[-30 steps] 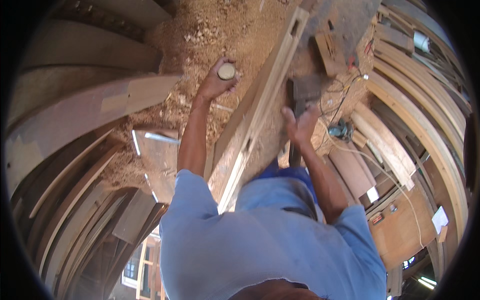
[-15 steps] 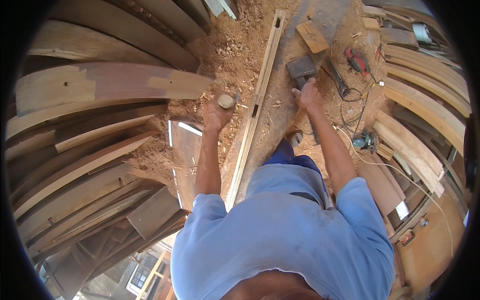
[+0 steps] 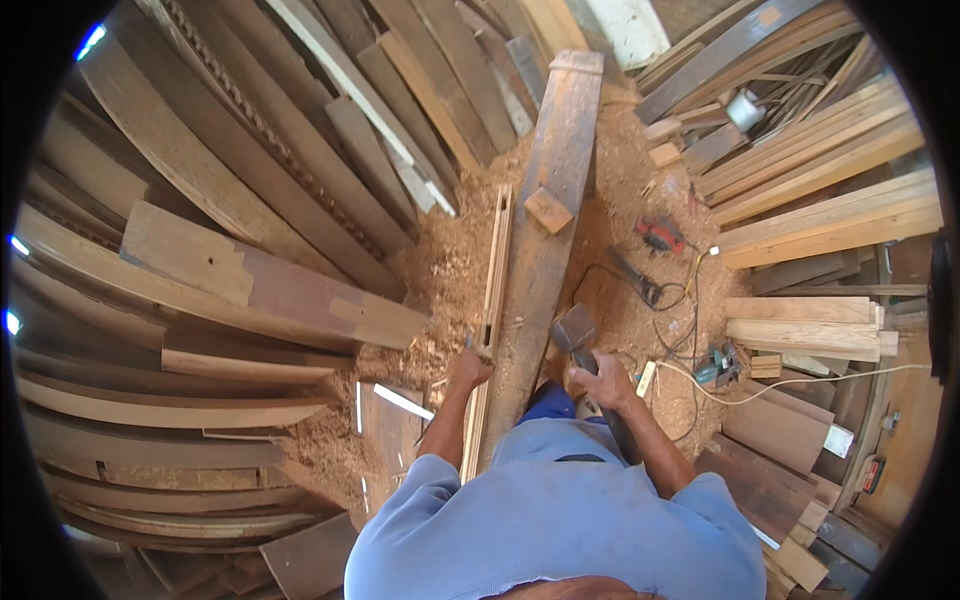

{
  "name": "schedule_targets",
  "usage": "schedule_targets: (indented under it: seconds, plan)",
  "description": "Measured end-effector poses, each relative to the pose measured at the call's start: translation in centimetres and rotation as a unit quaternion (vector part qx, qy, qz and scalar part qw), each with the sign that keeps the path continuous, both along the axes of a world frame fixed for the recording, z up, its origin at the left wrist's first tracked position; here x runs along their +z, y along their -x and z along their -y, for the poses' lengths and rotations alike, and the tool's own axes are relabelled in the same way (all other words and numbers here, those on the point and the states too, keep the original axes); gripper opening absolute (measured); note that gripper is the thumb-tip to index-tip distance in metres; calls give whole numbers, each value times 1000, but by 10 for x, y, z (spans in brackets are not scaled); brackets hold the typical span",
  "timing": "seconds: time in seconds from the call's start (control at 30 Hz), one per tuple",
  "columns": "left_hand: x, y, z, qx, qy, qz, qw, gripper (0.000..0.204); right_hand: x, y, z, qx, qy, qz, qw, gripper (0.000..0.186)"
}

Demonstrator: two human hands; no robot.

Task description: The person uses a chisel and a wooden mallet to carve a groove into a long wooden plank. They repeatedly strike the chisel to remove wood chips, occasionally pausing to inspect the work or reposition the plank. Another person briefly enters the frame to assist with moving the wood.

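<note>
A long narrow pale wooden frame (image 3: pixel 495 280) lies on edge beside a wide dark plank (image 3: pixel 545 190) over sawdust. My left hand (image 3: pixel 468 370) is closed around a small tool and rests against the near part of the frame; only the tool's tip shows above the fingers. Just right of the plank, my right hand (image 3: pixel 605 382) grips the dark handle of a mallet (image 3: pixel 573 327). Its blocky head sits close to the plank's near end. A small wooden block (image 3: pixel 548 210) lies on the plank farther off.
Curved and straight planks (image 3: pixel 230 270) are heaped on the left and at the back. Stacked pale boards (image 3: pixel 830 220) fill the right. A red power tool (image 3: pixel 660 235), a teal power tool (image 3: pixel 716 365) and cables (image 3: pixel 680 300) lie on the sawdust right of the plank.
The view has swung so the plank and frame now run straight away from me. My left hand has come down onto the frame. The right hand still holds the mallet.
</note>
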State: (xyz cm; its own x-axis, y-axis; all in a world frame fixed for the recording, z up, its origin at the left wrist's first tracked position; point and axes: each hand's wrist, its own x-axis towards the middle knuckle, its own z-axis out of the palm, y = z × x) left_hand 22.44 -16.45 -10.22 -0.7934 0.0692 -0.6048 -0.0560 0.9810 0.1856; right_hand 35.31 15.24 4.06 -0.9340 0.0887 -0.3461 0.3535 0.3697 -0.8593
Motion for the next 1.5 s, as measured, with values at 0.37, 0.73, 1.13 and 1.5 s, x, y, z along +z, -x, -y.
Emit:
schedule_targets:
  seconds: [0.37,0.73,1.13,1.5]
  plan:
    - [2,14,-15,-102,22,-18,994,52,140,0,44,-80,114,-321,937,33]
    - [-22,13,2,-179,-52,-32,982,48,44,4,135,-85,194,-352,912,23]
    - [24,70,35,-50,-265,10,963,32,47,15,121,-290,155,-202,923,16]
    - [201,135,-16,104,-627,-124,762,17,46,42,137,-327,158,-182,914,16]
